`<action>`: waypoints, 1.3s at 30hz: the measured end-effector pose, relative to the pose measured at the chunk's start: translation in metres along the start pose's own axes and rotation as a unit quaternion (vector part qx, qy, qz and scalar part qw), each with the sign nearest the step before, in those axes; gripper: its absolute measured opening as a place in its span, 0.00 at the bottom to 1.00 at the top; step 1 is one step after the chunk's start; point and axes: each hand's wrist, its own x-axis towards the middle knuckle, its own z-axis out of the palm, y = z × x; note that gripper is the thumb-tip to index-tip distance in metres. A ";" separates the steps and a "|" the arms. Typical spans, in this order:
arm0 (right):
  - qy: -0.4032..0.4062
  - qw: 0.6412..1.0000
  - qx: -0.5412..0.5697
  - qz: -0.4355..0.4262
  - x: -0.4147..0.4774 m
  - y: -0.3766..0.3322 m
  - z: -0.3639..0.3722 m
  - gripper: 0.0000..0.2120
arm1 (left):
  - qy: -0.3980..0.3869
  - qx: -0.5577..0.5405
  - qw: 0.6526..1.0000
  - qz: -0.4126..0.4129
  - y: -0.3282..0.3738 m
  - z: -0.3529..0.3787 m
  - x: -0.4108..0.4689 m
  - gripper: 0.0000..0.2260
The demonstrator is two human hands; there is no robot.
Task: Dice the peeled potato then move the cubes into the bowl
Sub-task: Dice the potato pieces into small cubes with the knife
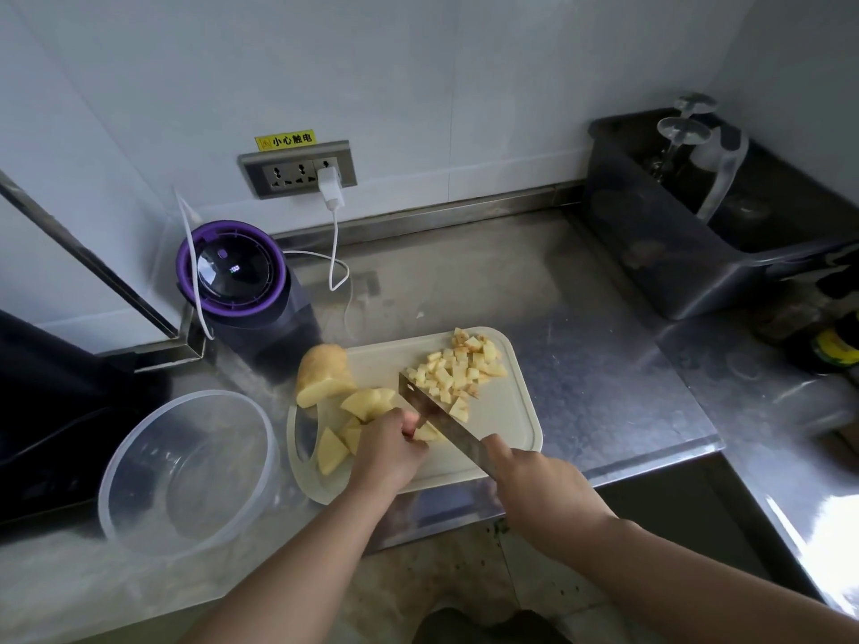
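body: a person, two arms in view | left hand (388,450): bare, one fingertip pinkish-red | right hand (534,485): bare | left forearm (297,564): bare to the view's lower edge | right forearm (697,569): bare to the lower right corner | dark rounded shape (469,625) low between the forearms: shoe or clothing, cannot tell

A purple-rimmed appliance (232,277) stands on the steel counter (604,318); a white charger (329,184) fills the wall socket (279,176) behind it.
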 end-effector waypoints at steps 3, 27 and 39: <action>0.010 1.000 0.006 0.015 0.001 0.007 -0.008 0.20 | -0.015 0.014 1.000 0.016 0.004 0.001 0.000 0.18; 0.014 0.999 0.019 0.030 0.008 0.022 -0.003 0.17 | 0.029 0.126 0.991 0.046 0.010 0.008 -0.013 0.21; 0.022 0.999 0.014 0.040 0.004 0.029 -0.003 0.19 | -0.081 0.209 0.969 0.104 0.022 -0.002 0.007 0.20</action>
